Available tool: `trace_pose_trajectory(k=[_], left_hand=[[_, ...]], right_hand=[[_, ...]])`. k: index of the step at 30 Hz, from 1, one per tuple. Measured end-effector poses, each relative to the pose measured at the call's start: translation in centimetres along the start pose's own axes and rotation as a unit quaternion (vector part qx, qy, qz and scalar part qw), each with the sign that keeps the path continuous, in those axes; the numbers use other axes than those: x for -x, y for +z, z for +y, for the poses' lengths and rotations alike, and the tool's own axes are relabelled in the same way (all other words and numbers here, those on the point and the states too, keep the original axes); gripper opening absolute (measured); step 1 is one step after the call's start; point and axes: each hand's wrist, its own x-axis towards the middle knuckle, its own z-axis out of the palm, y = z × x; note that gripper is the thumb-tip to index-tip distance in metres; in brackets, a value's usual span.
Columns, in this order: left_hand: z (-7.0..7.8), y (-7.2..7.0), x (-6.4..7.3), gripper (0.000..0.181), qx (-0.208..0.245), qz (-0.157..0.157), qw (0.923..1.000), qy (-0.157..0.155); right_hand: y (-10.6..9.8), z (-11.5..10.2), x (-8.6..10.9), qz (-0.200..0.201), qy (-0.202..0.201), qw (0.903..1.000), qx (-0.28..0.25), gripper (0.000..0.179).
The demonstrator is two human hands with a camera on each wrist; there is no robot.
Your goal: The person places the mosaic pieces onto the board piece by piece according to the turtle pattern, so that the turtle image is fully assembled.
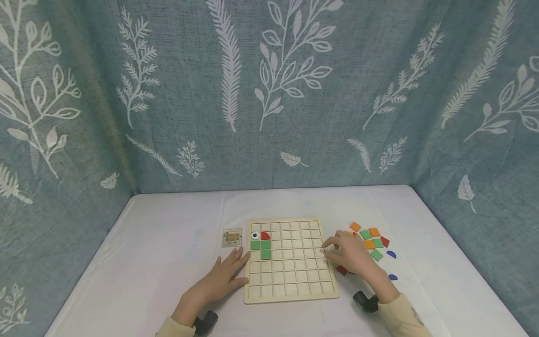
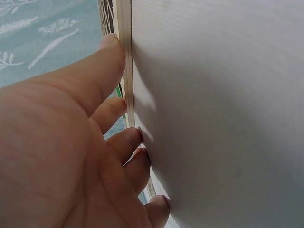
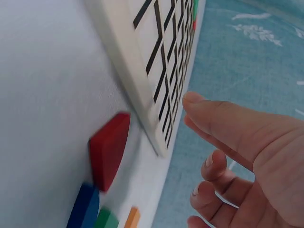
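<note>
Grid board [image 1: 290, 267] lies flat on the counter [image 1: 181, 234] between the hands, a few tiles [image 1: 266, 254] seated toward its upper left. The left hand [image 1: 221, 281] has its fingers spread against the left edge; the right hand [image 1: 353, 252], fingers loosely bent with a gap at the tips, is at the right edge, no tile visible in it. For neat placing, I'd brace lightly, pinch one loose tile [image 1: 376, 255] by its sides and square it to its cell

The pale grid board [image 1: 290, 276] lies flat between the left hand [image 1: 222, 279] and the right hand [image 1: 353, 252], carrying three green squares [image 1: 266, 254], one red piece [image 1: 265, 236] and one eye piece [image 1: 255, 235]. Loose coloured tiles [image 1: 368, 244] lie around the right hand.
</note>
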Motion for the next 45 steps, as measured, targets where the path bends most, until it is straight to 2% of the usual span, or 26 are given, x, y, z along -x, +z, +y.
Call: trace_pose_trajectory(k=[7,15,30,45], left_hand=[[-0.1,0.1,0.0,0.065,-0.003,0.001,1.0,0.001],[0.0,0.0,0.0,0.065,-0.002,0.002,1.0,0.003],[0.1,-0.1,0.0,0.065,0.003,0.0,1.0,-0.001],[0.0,-0.2,0.2,0.065,0.005,-0.004,1.0,0.006]], right_hand=[[-0.8,1.2,1.3,-0.014,0.029,0.999,-0.031,0.017],[-0.7,2.3,2.6,-0.014,0.039,0.999,0.016,0.018],[-0.5,2.7,4.5,-0.024,0.074,0.9967,0.02,0.021],[0.1,2.8,4.6,-0.018,0.066,0.9976,0.01,0.02]])
